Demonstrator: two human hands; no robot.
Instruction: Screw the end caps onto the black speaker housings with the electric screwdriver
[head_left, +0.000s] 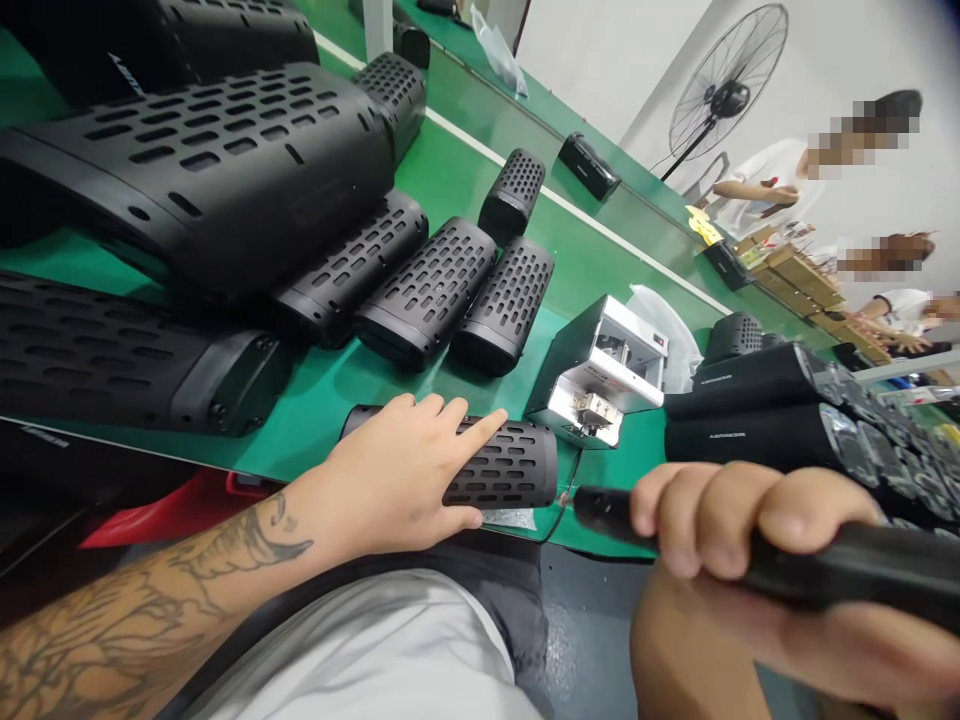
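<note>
My left hand [409, 470] lies over a black slotted metal housing [510, 465] near the table's front edge, fingers across its top and thumb along its near side, gripping it. In my right hand [750, 520] is a black electric screwdriver [615, 512], held nearly level with the fingers wrapped round its body. Its tip points left at the right end of the housing. Whether the bit touches a screw there I cannot tell. Just beyond stands a silver and black screw feeder [600, 375].
Several similar black housings [431, 290] stand or lie at the left and centre of the green table [457, 180]. More black units [742, 425] are stacked at the right. Co-workers [787, 180] sit farther back near a standing fan [727, 95].
</note>
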